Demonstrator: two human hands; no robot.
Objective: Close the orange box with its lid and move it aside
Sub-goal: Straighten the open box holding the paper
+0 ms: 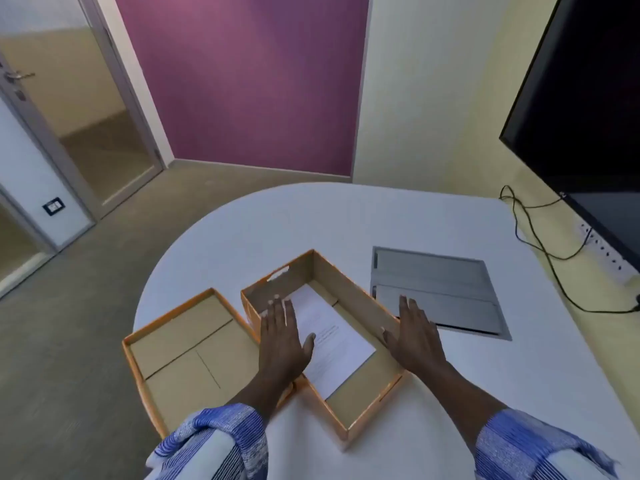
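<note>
An open orange box (360,306) sits near the front of a white rounded desk (311,216), set at an angle. Its inside is plain brown card, and a white printed sheet (332,344) lies flat on its floor. The lid (180,358) lies upside down on the desk just left of the box, touching or nearly touching its left wall, with its brown inside facing up.

Both hands are open and flat, fingers spread, gripping nothing. The left hand (282,337) hovers over the box's left wall and the sheet's edge. The right hand (417,336) is over the box's right wall; whether either hand touches the box cannot be told. Blue-and-white sleeves (214,441) cover the forearms.

A grey hatch (436,282) is set into the desk just right of the box. A dark screen (588,98) stands at the far right, with a black cable (540,244) trailing below it.
</note>
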